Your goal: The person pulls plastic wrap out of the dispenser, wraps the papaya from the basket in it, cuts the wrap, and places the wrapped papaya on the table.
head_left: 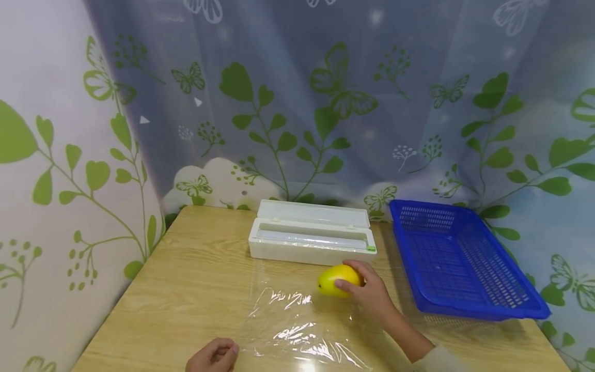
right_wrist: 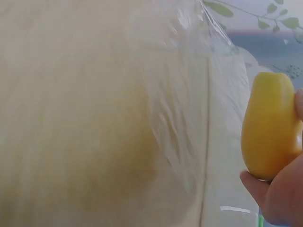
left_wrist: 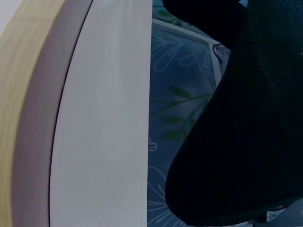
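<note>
In the head view my right hand [head_left: 374, 294] grips a yellow mango [head_left: 332, 281], thumb on the near side and fingers over the far side. The right wrist view shows the mango [right_wrist: 269, 125] upright in the frame at its right edge, held between fingers and thumb. Below it, a sheet of clear plastic wrap [head_left: 293, 336] lies spread over the wooden table [head_left: 186, 279]. My left hand [head_left: 214, 356] rests at the near edge, loosely curled beside the wrap's left side, with nothing visible in it. The left wrist view does not show that hand.
Behind the wrap stands a white dispenser box [head_left: 307, 250] with its lid [head_left: 311, 213] raised and a roll of wrap [head_left: 311, 239] inside. A blue plastic basket [head_left: 418, 289] sits at the right. Printed curtains [head_left: 288, 103] hang behind the table.
</note>
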A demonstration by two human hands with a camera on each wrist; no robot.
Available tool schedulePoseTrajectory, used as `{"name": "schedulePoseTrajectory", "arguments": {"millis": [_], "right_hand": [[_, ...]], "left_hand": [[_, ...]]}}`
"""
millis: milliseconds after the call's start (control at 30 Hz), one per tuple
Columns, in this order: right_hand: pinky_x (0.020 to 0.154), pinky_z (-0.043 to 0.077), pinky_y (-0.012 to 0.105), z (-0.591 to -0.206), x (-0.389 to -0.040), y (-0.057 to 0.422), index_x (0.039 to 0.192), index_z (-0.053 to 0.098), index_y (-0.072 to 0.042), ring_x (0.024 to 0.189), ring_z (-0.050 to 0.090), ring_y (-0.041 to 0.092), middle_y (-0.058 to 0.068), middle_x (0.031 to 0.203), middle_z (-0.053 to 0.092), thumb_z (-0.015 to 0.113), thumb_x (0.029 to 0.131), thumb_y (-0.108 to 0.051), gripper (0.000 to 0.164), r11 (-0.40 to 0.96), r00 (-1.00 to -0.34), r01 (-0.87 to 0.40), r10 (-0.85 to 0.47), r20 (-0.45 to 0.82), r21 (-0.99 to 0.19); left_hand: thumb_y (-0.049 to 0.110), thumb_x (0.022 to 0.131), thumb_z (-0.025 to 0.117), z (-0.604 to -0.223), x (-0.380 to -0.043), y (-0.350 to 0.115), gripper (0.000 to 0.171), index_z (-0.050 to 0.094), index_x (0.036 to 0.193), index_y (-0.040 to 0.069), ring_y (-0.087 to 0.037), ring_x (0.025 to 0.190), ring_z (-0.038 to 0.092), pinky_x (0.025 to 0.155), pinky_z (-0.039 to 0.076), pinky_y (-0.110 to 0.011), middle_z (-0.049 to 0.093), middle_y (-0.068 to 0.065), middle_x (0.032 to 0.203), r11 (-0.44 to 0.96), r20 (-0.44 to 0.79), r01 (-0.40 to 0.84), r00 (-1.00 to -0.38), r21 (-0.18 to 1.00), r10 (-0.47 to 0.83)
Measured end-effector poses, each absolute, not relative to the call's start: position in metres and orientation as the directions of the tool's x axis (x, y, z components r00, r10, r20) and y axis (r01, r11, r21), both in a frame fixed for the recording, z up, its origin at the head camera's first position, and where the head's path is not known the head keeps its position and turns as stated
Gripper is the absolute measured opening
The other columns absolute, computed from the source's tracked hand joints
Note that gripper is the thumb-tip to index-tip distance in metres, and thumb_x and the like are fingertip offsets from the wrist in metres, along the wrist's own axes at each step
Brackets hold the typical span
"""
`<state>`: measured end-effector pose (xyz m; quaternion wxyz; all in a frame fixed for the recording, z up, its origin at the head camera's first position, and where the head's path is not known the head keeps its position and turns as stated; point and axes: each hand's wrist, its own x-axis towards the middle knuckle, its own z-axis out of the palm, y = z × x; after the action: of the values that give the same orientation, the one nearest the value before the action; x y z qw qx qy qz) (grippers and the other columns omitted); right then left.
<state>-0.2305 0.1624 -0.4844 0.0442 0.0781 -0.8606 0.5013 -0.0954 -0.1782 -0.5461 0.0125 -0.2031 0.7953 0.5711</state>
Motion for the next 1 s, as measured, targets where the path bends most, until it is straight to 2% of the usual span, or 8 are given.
{"name": "schedulePoseTrajectory", "arguments": {"millis": [233, 467, 733, 1000], "right_hand": [[0.088, 0.051, 0.032, -0.494, -0.228, 0.135, 0.131, 0.065, -0.017, 0.107, 0.056, 0.022, 0.006, 0.132, 0.059, 0.082, 0.083, -0.044, 0.058, 0.513, -0.99, -0.139, -0.067, 0.122, -0.847], [0.083, 0.05, 0.034, -0.498, -0.225, 0.109, 0.134, 0.061, -0.012, 0.101, 0.057, 0.02, 0.004, 0.13, 0.058, 0.075, 0.082, -0.06, 0.072, 0.611, -0.992, -0.126, -0.073, 0.102, -0.782], [0.073, 0.047, 0.03, -0.504, -0.221, 0.092, 0.128, 0.061, -0.013, 0.091, 0.057, 0.016, 0.005, 0.127, 0.061, 0.075, 0.082, -0.062, 0.069, 0.692, -0.988, -0.157, -0.1, 0.121, -0.705], [0.072, 0.046, 0.03, -0.506, -0.218, 0.085, 0.129, 0.063, -0.013, 0.093, 0.057, 0.014, 0.003, 0.121, 0.063, 0.074, 0.08, -0.064, 0.071, 0.735, -0.986, -0.162, -0.088, 0.144, -0.658]], "left_hand": [[0.015, 0.089, 0.073, -0.544, -0.094, -0.177, 0.015, 0.073, 0.094, 0.001, -0.014, 0.064, 0.062, 0.054, 0.052, -0.025, 0.067, -0.001, 0.069, 0.245, -0.231, -0.314, -0.92, 0.917, -0.315], [0.016, 0.09, 0.073, -0.543, -0.093, -0.178, 0.017, 0.073, 0.096, 0.0, -0.015, 0.065, 0.062, 0.055, 0.053, -0.026, 0.067, -0.001, 0.07, 0.242, -0.24, -0.322, -0.918, 0.916, -0.315], [0.017, 0.09, 0.074, -0.544, -0.093, -0.177, 0.018, 0.073, 0.096, 0.001, -0.014, 0.065, 0.062, 0.055, 0.053, -0.025, 0.067, 0.0, 0.07, 0.235, -0.258, -0.336, -0.915, 0.912, -0.309], [0.014, 0.09, 0.073, -0.541, -0.092, -0.175, 0.014, 0.073, 0.094, 0.001, -0.014, 0.063, 0.062, 0.054, 0.053, -0.025, 0.066, -0.001, 0.069, 0.235, -0.249, -0.33, -0.915, 0.914, -0.318]]}}
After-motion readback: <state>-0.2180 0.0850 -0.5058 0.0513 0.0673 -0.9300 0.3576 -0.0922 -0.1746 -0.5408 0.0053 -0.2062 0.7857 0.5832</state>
